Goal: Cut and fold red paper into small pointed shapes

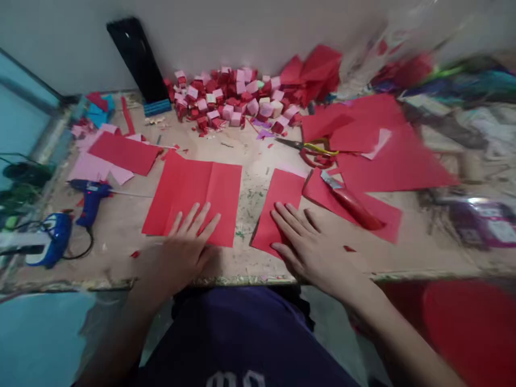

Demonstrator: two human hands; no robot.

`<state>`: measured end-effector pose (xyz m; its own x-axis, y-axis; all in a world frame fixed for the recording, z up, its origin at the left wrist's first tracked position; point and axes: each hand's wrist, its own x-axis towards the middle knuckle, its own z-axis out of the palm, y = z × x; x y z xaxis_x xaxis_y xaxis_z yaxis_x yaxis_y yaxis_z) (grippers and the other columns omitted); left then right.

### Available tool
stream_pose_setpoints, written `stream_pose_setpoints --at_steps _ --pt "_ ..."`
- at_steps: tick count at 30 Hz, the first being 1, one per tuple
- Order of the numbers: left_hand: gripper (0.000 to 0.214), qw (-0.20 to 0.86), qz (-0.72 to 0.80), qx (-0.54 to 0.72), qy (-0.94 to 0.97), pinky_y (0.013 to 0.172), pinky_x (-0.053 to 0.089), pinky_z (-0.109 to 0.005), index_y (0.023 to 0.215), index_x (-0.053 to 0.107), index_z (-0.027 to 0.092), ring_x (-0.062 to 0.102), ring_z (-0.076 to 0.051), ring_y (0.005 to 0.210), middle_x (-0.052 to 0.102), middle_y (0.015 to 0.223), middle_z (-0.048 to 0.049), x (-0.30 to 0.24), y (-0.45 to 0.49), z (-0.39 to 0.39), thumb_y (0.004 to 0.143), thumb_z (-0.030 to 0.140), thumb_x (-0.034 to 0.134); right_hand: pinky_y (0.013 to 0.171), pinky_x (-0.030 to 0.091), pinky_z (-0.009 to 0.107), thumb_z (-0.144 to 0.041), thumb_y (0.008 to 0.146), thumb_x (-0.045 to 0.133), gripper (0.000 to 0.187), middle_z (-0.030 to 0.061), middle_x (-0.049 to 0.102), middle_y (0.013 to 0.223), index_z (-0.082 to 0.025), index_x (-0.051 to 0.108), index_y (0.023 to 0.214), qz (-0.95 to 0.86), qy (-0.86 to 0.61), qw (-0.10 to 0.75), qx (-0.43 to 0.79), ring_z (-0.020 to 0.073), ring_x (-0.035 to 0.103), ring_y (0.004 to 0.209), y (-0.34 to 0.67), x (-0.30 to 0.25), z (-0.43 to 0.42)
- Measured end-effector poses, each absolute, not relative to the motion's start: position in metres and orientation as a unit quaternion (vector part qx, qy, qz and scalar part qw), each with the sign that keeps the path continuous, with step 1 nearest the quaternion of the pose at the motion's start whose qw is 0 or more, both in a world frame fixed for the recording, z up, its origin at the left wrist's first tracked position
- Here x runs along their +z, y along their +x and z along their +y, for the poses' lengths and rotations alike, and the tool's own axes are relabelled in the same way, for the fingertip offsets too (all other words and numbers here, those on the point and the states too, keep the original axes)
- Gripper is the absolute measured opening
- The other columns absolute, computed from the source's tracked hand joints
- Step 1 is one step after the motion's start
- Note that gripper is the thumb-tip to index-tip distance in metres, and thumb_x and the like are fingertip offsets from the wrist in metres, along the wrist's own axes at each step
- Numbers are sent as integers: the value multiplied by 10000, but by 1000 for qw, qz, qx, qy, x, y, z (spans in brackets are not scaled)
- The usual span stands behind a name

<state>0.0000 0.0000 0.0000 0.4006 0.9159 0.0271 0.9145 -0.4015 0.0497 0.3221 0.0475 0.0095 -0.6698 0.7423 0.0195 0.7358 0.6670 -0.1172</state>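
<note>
My left hand (187, 242) lies flat with fingers spread on the lower edge of a creased red paper sheet (201, 183). My right hand (300, 236) rests, fingers stretched out, on a narrower red paper piece (280, 193). A strip of bare tabletop separates the two papers. Just right of my right hand, a red-handled utility knife (357, 207) lies on another red paper piece (387, 217). Scissors (308, 148) with yellow and red handles lie beyond the narrow piece.
Pink and red paper cubes (237, 99) are heaped by the wall. A phone (137, 59) leans at the back left. A blue glue gun (92, 199) lies left, its cord near the table's front edge. Large red sheets (387, 156) and blurred clutter cover the right side.
</note>
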Motion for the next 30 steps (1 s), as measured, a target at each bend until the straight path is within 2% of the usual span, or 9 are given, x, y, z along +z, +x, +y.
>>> stream_pose_setpoints --at_steps 4,6,8,11,14,17,23,27,30 --pt "439 64 517 23 853 1197 453 -622 1454 587 180 478 -388 1523 429 1680 -218 10 -1 -4 1085 398 490 1254 349 670 -328 1108 405 588 210 388 1696 -44 410 1622 -921 -382 23 74 392 393 1571 332 15 56" --pt "344 83 510 27 855 1174 497 -561 1258 684 183 552 -355 1462 494 1640 -187 13 -6 -8 1088 406 485 1256 357 657 -293 1087 427 559 193 421 1687 -95 457 1608 -924 -370 25 96 380 403 1570 340 22 60" --pt "345 74 517 43 852 1158 512 -541 1182 697 183 576 -356 1430 532 1603 -181 15 -11 -12 1072 457 519 1251 383 630 -282 1074 447 530 151 462 1677 -178 502 1591 -918 -375 46 121 357 418 1567 351 29 64" --pt "568 40 525 62 848 1186 470 -569 1416 595 175 514 -388 1475 492 1626 -209 15 -19 -18 1008 571 609 1236 416 591 -315 1081 457 478 144 507 1652 -219 568 1535 -882 -440 116 126 342 441 1558 368 35 70" --pt "727 35 520 53 852 1187 458 -559 1573 450 188 504 -382 1479 490 1630 -207 15 -22 -23 998 599 619 1207 442 561 -396 1067 497 495 226 553 1589 -128 628 1462 -823 -545 159 29 385 520 1485 386 32 79" --pt "657 40 512 57 856 1135 493 -520 1574 459 218 574 -360 1408 575 1562 -181 16 -20 -23 1021 539 611 1125 488 544 -443 1045 502 535 276 657 1437 -68 663 1390 -758 -637 125 -54 410 636 1320 399 27 88" --pt "491 68 546 159 820 988 586 -387 1516 546 276 738 -266 1159 751 1320 -104 24 -14 -24 1033 309 628 886 499 428 -454 976 490 404 204 747 1162 -152 738 1076 -715 -693 83 -39 350 658 1061 401 28 93" --pt "299 237 588 315 706 848 640 -312 1267 723 306 788 -207 955 817 1124 -25 51 -14 -31 968 297 724 672 435 371 -434 892 549 317 129 709 877 -186 723 984 -660 -744 103 15 275 617 772 395 35 92" --pt "190 412 624 398 532 641 625 -270 1086 764 264 770 -184 767 813 965 -13 75 -13 -28 905 314 793 675 460 363 -451 836 605 356 114 742 898 -191 744 1036 -622 -758 191 54 264 653 772 392 38 91"
